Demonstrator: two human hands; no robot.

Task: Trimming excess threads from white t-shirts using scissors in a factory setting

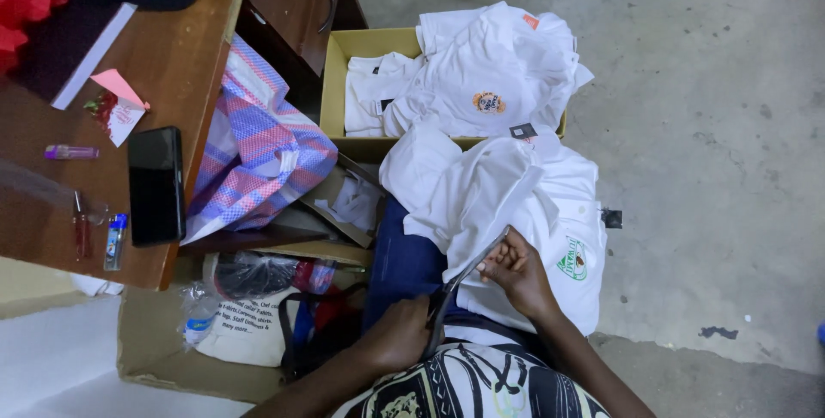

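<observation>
A white polo shirt (516, 195) with a green chest badge lies over my lap. My right hand (516, 270) pinches a folded edge of it, beside a thin dark strip that runs down toward my left hand (397, 332). My left hand is closed at the lower end of that strip, against my dark blue trouser leg (404, 259); what the strip is I cannot tell. More white polo shirts (481, 74) are heaped in and over an open cardboard box (337, 83) on the floor ahead.
A wooden desk (172, 66) at left carries a black phone (155, 184), pens and a pink paper. A pink and blue checked bag (258, 147) leans by it. A cardboard tray (163, 349) holds bags and a bottle. Grey concrete floor (705, 126) stretches right.
</observation>
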